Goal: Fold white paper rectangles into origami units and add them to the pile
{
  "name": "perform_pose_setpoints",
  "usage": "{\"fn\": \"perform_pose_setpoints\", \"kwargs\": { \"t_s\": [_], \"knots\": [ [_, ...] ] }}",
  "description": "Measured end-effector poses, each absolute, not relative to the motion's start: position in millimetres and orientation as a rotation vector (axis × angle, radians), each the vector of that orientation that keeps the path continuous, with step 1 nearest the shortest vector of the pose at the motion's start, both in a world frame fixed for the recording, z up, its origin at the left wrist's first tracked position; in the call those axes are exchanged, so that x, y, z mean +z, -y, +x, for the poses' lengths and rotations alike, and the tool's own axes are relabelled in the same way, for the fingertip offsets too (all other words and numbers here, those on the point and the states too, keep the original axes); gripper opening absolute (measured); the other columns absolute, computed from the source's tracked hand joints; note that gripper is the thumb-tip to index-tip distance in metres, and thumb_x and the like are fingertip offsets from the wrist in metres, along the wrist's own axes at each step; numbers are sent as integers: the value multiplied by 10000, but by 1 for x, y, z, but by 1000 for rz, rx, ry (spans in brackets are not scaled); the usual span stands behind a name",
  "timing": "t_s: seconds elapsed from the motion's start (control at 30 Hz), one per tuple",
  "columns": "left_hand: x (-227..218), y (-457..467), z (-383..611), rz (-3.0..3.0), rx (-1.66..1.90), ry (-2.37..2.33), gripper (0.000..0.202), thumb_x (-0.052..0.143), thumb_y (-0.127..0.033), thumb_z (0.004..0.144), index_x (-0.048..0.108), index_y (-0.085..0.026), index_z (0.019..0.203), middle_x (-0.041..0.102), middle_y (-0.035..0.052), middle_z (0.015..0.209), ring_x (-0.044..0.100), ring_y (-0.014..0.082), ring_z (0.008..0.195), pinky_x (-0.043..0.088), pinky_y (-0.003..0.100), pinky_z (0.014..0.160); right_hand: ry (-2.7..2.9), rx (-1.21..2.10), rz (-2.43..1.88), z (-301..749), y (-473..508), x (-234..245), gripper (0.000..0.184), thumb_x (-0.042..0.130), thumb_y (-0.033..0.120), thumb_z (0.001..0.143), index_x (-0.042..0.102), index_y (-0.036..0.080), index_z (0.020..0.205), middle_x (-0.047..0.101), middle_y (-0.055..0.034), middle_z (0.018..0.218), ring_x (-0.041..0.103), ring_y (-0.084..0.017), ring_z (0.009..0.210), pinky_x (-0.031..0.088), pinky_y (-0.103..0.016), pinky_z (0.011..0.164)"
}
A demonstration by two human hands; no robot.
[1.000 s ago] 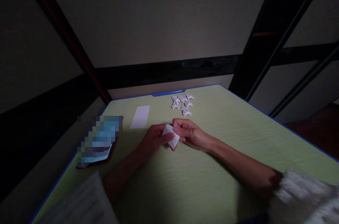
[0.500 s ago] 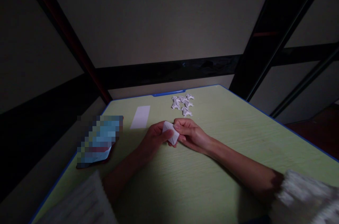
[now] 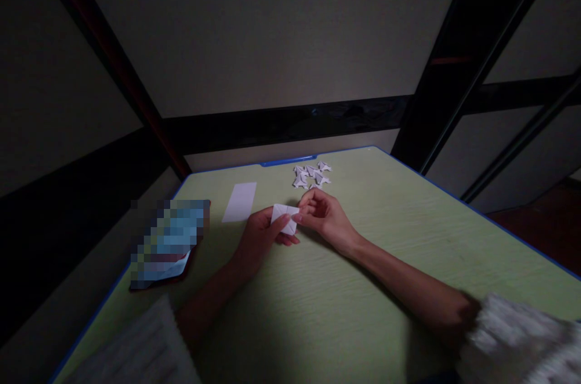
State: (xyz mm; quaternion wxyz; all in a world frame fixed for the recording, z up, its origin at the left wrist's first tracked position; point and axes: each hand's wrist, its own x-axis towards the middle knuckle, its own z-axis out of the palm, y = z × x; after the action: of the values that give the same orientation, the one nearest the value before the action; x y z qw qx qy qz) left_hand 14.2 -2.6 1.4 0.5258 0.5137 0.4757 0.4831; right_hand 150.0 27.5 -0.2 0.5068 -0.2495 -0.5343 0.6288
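A small white folded paper (image 3: 279, 212) with crease lines is held over the table between my hands. My left hand (image 3: 263, 232) grips it from the left, thumb on top and fingers underneath. The thumb and forefinger of my right hand (image 3: 324, 217) pinch the paper's right edge, with the other fingers curled. Just beyond my right hand lie several white folded-paper figures (image 3: 311, 171) in a cluster; the nearest one is partly hidden by that hand.
A flat white paper strip (image 3: 239, 202) lies left of my hands. Further left is a tablet-like device (image 3: 175, 244) with a dark reddish edge, its screen pixelated. The pale green table (image 3: 290, 317) has a blue rim, with a panelled wall behind it.
The folded paper has turned and shifted slightly left, so it now looks squarer. My right hand has moved to its upper right edge, fingers lifted a little and more curled.
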Motion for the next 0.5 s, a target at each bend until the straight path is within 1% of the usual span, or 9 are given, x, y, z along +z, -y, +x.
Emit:
{"fn": "perform_pose_setpoints", "kwargs": {
  "t_s": [0.17,0.3,0.37,0.43,0.5],
  "knots": [
    [0,1,15,1177,1149,-1128,219,611,-302,602,568,-100,675,596,1,519,561,105,427,419,190,422,1237,1550,-645,149,-28,0,259,712,96,464,496,129,603,507,65,469,448,-34,434,326,-159,438],
    [1,-1,13,998,1220,-1044,174,625,-241,598,570,-93,671,599,2,535,547,75,434,427,160,431,952,1765,-684,153,-32,2,161,659,156,562,502,123,583,561,26,513,477,-35,453,358,-153,450],
    [1,-2,12,927,1247,-1028,157,634,-219,589,566,-93,654,595,3,529,538,67,430,425,150,424,833,1813,-699,156,-35,2,138,631,163,597,499,124,585,568,22,521,476,-29,443,371,-150,456],
    [2,-2,11,924,1237,-1023,160,637,-217,587,566,-91,656,594,6,527,535,69,425,427,153,422,854,1801,-700,156,-36,2,143,617,184,621,491,126,585,557,27,505,469,-28,430,366,-148,449],
    [1,-1,11,967,1207,-1019,178,632,-235,595,568,-87,670,595,10,532,541,76,427,433,163,431,1010,1759,-708,155,-34,2,181,611,234,637,479,128,575,535,36,474,448,-29,404,337,-148,419]
  ]
}}
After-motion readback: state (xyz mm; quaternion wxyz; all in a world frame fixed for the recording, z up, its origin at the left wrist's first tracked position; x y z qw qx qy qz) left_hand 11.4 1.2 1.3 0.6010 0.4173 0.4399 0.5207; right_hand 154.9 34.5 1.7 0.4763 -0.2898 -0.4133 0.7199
